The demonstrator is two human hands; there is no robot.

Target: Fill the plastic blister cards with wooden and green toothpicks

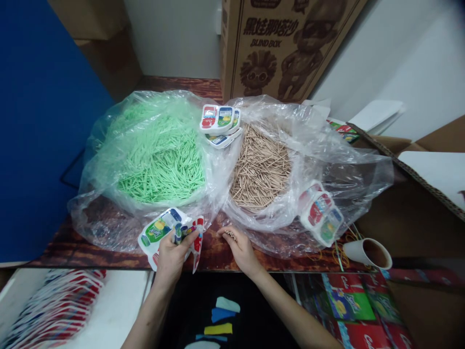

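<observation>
My left hand [170, 257] is closed around a white plastic tray printed with drink labels [160, 230], holding it tilted just above the near table edge. My right hand [238, 247] pinches a small bundle of tan wooden sticks [230, 235] beside it. Behind the hands two clear plastic bags lie open: the left one holds a heap of green sticks [160, 155], the right one a heap of tan sticks [259, 167]. A short stack of the same printed trays [220, 123] rests between the bags at the back, and another stack [321, 213] leans against the right bag.
A large printed cardboard box [283, 43] stands at the back. A paper cup [368, 252] lies on its side at the right, near rubber bands. Flat printed trays are piled lower left [54, 300], printed sheets lower right [348, 305]. An open carton [417, 194] is at right.
</observation>
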